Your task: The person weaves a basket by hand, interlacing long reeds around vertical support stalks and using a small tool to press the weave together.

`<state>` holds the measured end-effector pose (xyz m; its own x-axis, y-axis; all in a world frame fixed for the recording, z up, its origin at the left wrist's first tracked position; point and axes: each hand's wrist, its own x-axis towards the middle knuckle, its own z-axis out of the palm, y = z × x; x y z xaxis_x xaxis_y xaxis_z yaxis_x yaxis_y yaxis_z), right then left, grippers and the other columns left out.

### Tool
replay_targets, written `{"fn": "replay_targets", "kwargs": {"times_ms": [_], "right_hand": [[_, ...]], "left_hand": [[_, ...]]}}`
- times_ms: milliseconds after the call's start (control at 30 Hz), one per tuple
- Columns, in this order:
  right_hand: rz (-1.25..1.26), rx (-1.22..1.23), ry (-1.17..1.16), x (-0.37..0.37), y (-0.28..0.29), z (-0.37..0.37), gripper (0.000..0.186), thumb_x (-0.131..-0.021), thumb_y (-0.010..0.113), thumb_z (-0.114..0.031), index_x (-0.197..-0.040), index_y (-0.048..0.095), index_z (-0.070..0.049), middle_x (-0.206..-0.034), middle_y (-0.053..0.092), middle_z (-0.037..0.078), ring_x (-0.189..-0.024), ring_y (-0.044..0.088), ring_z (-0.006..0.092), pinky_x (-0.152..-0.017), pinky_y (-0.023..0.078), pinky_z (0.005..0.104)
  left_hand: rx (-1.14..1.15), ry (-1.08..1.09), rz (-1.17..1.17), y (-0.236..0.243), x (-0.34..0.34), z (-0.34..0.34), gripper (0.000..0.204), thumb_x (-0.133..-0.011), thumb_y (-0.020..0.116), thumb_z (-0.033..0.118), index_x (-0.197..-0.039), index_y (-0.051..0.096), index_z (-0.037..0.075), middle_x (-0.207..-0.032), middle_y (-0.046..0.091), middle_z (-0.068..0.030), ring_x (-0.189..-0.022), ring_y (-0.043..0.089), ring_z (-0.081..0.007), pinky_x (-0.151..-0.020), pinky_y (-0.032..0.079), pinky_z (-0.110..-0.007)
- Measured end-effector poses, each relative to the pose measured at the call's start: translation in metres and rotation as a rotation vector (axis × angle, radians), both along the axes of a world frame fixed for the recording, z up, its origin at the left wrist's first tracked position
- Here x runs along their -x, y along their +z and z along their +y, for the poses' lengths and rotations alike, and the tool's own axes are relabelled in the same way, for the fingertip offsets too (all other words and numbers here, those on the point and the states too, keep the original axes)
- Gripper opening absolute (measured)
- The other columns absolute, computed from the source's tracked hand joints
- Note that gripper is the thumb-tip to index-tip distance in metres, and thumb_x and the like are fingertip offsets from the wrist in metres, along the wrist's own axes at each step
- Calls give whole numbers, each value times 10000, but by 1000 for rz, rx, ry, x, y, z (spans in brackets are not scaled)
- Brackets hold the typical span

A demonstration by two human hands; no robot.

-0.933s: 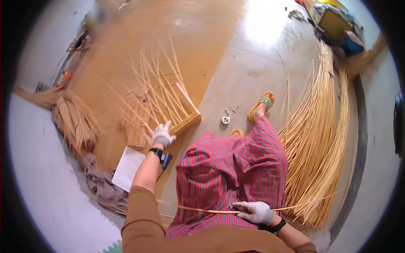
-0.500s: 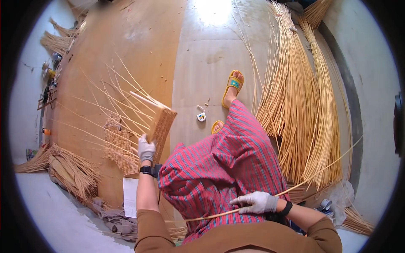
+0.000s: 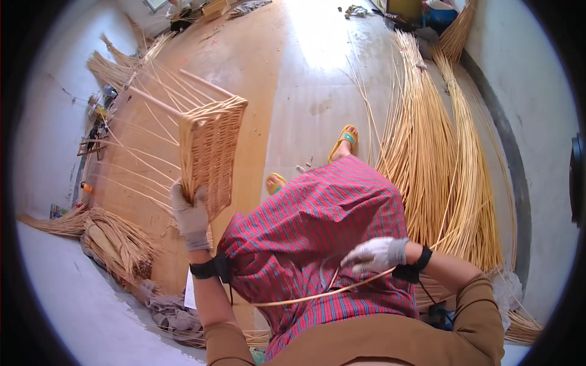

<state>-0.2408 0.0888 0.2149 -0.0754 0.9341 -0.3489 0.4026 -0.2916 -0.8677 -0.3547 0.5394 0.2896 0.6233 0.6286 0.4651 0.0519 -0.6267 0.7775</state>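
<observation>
My gloved left hand [image 3: 190,213] grips the lower left end of a rectangular woven wicker piece [image 3: 212,161], raised at left with two thick rods and many loose rods jutting from it. My gloved right hand [image 3: 372,254] is over my lap with fingers loosely bent and apart. Just below it a single long cane [image 3: 329,291] crosses the pink striped cloth [image 3: 317,219] over my legs. A thin grey thing by my right fingertips is too small to make out.
Long cane bundles [image 3: 421,165] lie along the right wall. More fibre bundles [image 3: 116,244] and crumpled cloth [image 3: 171,314] lie at left. My sandalled feet [image 3: 345,140] are on the floor. Assorted containers [image 3: 439,12] stand at the back right.
My left hand has lifted the woven piece and turned it upright, nearer me. My right hand has moved up off the cane on my lap. The view has shifted.
</observation>
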Motion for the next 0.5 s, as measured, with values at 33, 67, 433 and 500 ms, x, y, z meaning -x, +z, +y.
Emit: {"fn": "replay_targets", "kwargs": {"times_ms": [33, 67, 433, 500], "right_hand": [[-69, -37, -76, -22, 12, 7, 399, -981, 624, -338, -1336, 619, -156, -1177, 688, 156, -1104, 657, 317, -968, 515, 417], [-156, -55, -132, -46, 40, 21, 353, -969, 632, -289, -1296, 644, -155, -1104, 709, 134, -1043, 681, 291, -932, 534, 407], [-289, -41, -822, -244, -179, 234, 270, -967, 641, -229, -1172, 702, -63, -1034, 748, 133, -935, 712, 218, -811, 558, 340], [-258, 131, -699, -245, -246, 259, 403, -921, 682, -308, -1255, 665, -82, -1204, 703, 173, -1108, 679, 317, -974, 530, 379]], "left_hand": [[-34, 15, -27, -1, -13, -4, 386, -893, 745, 75, -1226, 562, 5, -1088, 584, -57, -1004, 562, -157, -906, 482, -305], [-70, 38, -47, -2, -23, -8, 387, -880, 752, 71, -1216, 570, 8, -1070, 577, -64, -993, 563, -170, -896, 484, -312], [-292, 108, 168, -91, -64, -3, 375, -822, 774, 34, -1139, 574, 16, -1026, 536, -131, -931, 543, -315, -829, 460, -392], [-246, 127, 252, -99, -58, 6, 377, -822, 771, 20, -1147, 579, 20, -1038, 538, -132, -933, 540, -314, -826, 457, -393]]}}
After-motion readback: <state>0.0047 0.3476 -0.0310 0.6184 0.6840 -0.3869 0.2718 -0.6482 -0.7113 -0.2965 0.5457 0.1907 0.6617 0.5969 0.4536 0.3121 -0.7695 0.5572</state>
